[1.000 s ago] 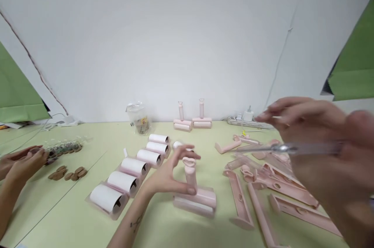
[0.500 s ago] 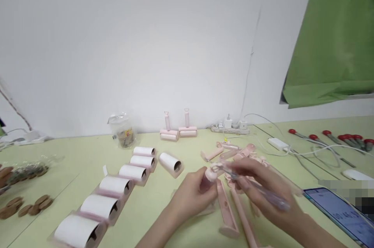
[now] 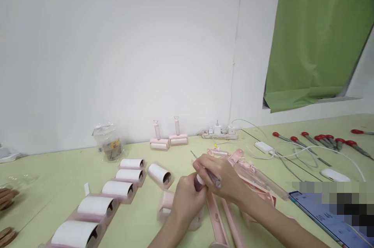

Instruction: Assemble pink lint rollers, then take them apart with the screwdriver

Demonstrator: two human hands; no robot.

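Note:
My left hand (image 3: 188,195) is closed around a small pale pink piece (image 3: 200,180), mostly hidden by the fingers. My right hand (image 3: 222,178), right beside it, grips a screwdriver (image 3: 215,180) with a translucent purple handle; its thin shaft points up and to the left, past the left hand. Below the hands lie long pink plastic parts (image 3: 216,217). Under the left wrist is a pink roller piece (image 3: 167,200), partly covered. More pink parts (image 3: 248,168) are heaped behind and right of the right hand.
White rolls in clear wrap (image 3: 96,206) line the left; a single roll (image 3: 158,173) lies nearer. Two pink lint rollers (image 3: 179,139) stand by the wall beside a power strip (image 3: 219,135). At right are a phone (image 3: 324,217), white cables and red-handled tools (image 3: 321,139).
The screwdriver has swung from the pink piece, its shaft now pointing up-left. Both hands have drawn closer together, and the whole view has shifted slightly to the right.

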